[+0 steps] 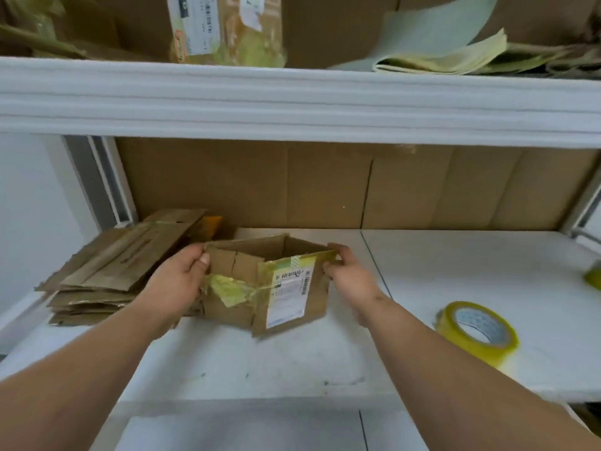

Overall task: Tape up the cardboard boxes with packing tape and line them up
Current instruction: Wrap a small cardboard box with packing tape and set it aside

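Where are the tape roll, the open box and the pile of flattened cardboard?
tape roll (477, 332): head view, on its yellowish outer band.
open box (286, 296): head view, on its front wall's white label.
pile of flattened cardboard (120, 258): head view, on the top sheet.

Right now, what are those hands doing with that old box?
A person is holding a small, worn cardboard box open on a white shelf. The left hand grips its left edge and the right hand grips its right edge. The top is still open and not taped. A roll of yellowish packing tape lies untouched to the right, apart from both hands. A stack of flattened cardboard boxes sits to the left, waiting.
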{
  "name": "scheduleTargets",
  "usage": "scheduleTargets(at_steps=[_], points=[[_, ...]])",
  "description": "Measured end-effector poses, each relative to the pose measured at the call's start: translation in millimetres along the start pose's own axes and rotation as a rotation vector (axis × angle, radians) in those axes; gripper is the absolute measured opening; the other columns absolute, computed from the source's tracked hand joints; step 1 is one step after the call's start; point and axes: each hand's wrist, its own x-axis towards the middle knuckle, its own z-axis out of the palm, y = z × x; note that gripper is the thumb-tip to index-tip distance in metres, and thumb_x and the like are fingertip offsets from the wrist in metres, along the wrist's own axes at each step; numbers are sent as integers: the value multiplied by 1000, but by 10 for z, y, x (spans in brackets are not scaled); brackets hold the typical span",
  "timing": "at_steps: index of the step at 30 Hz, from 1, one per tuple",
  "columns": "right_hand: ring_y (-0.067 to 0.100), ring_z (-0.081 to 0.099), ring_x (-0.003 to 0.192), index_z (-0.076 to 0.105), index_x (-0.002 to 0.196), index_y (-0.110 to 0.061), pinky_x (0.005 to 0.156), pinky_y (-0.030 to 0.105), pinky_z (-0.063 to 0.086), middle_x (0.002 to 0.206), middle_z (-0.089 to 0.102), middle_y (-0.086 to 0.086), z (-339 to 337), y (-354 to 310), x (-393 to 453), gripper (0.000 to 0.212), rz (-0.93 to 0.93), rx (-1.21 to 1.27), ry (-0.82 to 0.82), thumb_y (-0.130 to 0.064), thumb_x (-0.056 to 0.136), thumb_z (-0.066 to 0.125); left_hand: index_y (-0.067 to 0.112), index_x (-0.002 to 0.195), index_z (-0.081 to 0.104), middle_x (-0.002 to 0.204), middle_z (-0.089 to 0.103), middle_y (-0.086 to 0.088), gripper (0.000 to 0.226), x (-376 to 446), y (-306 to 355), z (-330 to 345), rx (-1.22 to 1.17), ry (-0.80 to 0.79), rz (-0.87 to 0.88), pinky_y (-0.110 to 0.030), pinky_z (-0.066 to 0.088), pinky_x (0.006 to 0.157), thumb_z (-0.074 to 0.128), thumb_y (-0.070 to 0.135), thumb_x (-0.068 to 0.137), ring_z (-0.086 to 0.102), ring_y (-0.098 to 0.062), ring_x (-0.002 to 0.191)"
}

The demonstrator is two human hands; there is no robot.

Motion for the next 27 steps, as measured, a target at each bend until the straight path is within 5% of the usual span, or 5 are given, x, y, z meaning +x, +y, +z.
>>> scheduleTargets(at_steps=[5, 11, 15, 20, 27], points=[[21, 58, 115, 56, 132, -30, 101, 39, 47, 125, 62, 3, -205, 256, -270, 32, -10, 9, -28, -23, 104, 43, 30, 115, 61, 110, 65, 1, 21, -197, 49, 352, -127, -57, -94, -42, 54, 88, 42, 26, 106, 63, -23, 101], [-1, 57, 88, 49, 138, -31, 64, 7, 41, 100, 62, -9, -283, 452, -583, 35, -76, 42, 30, -26, 104, 46, 29, 104, 65, 104, 69, 0, 16, -374, 24, 539, -146, -94, -125, -45, 51, 95, 50, 24, 103, 63, -21, 99], [0, 57, 90, 44, 137, -35, 64, 8, 38, 95, 61, -7, -231, 488, -745, 36, -101, 71, 57, -23, 104, 48, 18, 116, 47, 97, 58, -4, 27, -448, 12, 599, -79, 43, -96, -41, 52, 78, 64, 23, 95, 60, -24, 89], [0, 58, 86, 51, 132, -30, 61, 2, 43, 99, 59, -6, -221, 439, -880, 33, -127, 3, 23, -17, 101, 53, 20, 96, 56, 103, 62, -8, 9, -482, 6, 543, -329, -46, -170, -49, 50, 99, 59, 28, 98, 62, -31, 108], [7, 64, 89, 60, 119, -35, 69, 8, 47, 114, 59, 3, -266, 455, -1051, 36, -122, -32, -9, -9, 94, 60, 38, 141, 50, 159, 21, 19, 75, -697, 112, 466, -86, -467, -93, -49, 17, 120, 43, 74, 75, 20, -19, 149]])
